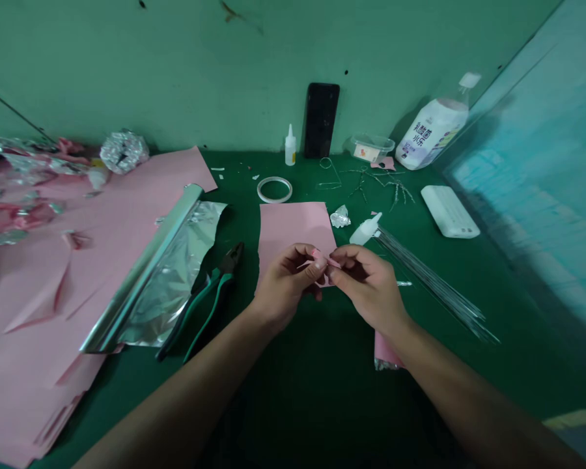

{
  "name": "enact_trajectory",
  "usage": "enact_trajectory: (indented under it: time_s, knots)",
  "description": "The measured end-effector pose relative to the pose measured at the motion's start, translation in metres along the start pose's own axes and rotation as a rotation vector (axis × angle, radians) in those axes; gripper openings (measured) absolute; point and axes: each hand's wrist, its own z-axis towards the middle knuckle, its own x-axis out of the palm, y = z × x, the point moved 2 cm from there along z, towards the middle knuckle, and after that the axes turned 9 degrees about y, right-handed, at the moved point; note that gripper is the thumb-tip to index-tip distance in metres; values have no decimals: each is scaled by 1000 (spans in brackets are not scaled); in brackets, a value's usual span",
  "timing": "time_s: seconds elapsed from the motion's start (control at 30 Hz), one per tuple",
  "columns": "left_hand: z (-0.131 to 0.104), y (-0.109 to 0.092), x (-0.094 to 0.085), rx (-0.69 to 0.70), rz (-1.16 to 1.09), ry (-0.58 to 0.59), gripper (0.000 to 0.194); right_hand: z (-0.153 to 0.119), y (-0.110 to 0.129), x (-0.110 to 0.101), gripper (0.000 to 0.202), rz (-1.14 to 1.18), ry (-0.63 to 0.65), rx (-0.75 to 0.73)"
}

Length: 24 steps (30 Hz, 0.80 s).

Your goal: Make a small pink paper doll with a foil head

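Between my fingertips is a small folded piece of pink paper [327,258]. My left hand [290,280] pinches its left side, and my right hand [371,283] pinches the right side, so both hands are closed on it. Beneath and behind them lies a flat pink paper sheet [293,225]. A crumpled bit of foil [340,217] and a white glue bottle [366,229] on its side lie just beyond my right hand. Partly under my right forearm is a rolled pink piece [385,352] with a silvery end.
Pliers [215,286] and a foil roll [144,267] lie left, beside large pink sheets [122,195]. Thin wires [430,280] and a white power bank [450,212] are right. Along the wall stand a phone [321,120], a small bottle [290,146] and a drink bottle [432,130]; a tape ring [274,189] lies nearer.
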Motion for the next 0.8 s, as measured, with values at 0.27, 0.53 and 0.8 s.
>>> enact_trajectory:
  time_s: [0.27, 0.53, 0.8]
  knots:
    - [2, 1, -4, 44, 10, 59, 17, 1, 2, -1, 15, -5, -4, 14]
    - [3, 4, -6, 47, 31, 30, 20, 0, -1, -3, 30, -76, -53, -45]
    - [3, 3, -6, 35, 84, 38, 17, -4, 0, 0, 36, -106, -91, -113]
